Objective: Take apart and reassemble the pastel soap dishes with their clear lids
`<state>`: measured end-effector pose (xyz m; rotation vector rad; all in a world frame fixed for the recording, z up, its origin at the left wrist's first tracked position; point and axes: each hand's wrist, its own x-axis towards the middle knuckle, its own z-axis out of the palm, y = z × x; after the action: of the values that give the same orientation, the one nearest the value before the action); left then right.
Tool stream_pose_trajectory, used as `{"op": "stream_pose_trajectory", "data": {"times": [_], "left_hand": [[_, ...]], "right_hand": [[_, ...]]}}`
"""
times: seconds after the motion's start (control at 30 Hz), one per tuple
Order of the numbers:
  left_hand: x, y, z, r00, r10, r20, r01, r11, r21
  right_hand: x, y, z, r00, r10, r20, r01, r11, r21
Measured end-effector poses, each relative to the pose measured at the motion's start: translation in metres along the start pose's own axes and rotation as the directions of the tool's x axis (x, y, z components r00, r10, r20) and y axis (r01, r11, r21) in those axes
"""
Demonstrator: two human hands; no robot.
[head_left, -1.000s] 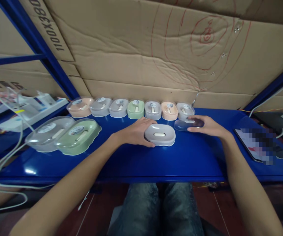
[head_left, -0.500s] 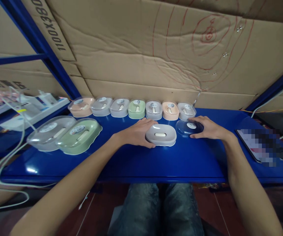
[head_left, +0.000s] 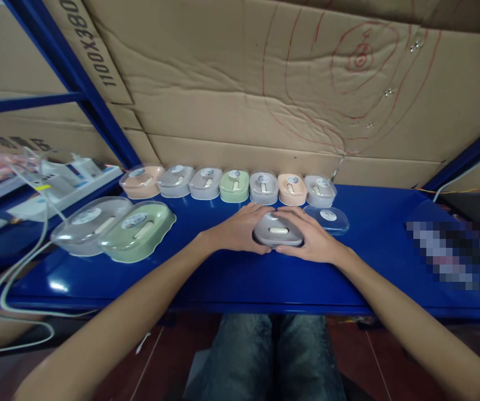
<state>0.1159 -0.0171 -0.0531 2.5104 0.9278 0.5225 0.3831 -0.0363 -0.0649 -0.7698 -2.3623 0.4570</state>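
Grey soap box [head_left: 278, 231] being gripped on the blue tabletop [head_left: 223, 273] by left hand [head_left: 240, 228] and right hand [head_left: 313, 239], fingers curled around it, clear lid [head_left: 327, 218] lying just right, 7 boxes [head_left: 231, 185] lined up far behind.

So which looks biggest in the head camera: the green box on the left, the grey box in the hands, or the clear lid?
1. Green box, though it sits nearer the camera.
2. Grey box and clear lid: about alike; both hands partly cover the box.
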Motion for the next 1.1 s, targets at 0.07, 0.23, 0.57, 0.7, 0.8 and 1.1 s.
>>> {"op": "stream_pose_trajectory", "data": {"times": [0.07,0.23,0.57,0.7,0.8,1.1], "left_hand": [[0.000,0.000,0.002,1.000,-0.006,-0.015,0.006,1.000,-0.014],[-0.001,0.002,0.001,0.999,-0.036,-0.012,0.036,0.998,-0.051],[0.000,-0.004,0.001,0.991,-0.137,-0.005,0.135,0.984,-0.114],[0.001,-0.002,-0.002,0.985,-0.170,-0.032,0.162,0.970,-0.180],[0.001,0.001,-0.004,0.987,-0.153,-0.045,0.138,0.959,-0.248],[0.000,-0.001,-0.004,0.984,-0.177,0.023,0.178,0.970,-0.167]], "right_hand": [[-0.002,0.004,0.003,1.000,0.024,0.016,-0.024,1.000,0.001],[-0.002,0.010,0.006,0.999,0.041,-0.015,-0.041,0.998,0.041],[0.007,0.005,0.003,0.964,0.225,-0.141,-0.192,0.958,0.214],[0.006,0.004,0.002,0.949,0.251,-0.191,-0.198,0.945,0.259],[0.006,0.008,-0.002,0.919,0.287,-0.269,-0.192,0.924,0.331],[0.014,0.012,-0.026,0.743,0.601,-0.293,-0.221,0.634,0.741]]}}
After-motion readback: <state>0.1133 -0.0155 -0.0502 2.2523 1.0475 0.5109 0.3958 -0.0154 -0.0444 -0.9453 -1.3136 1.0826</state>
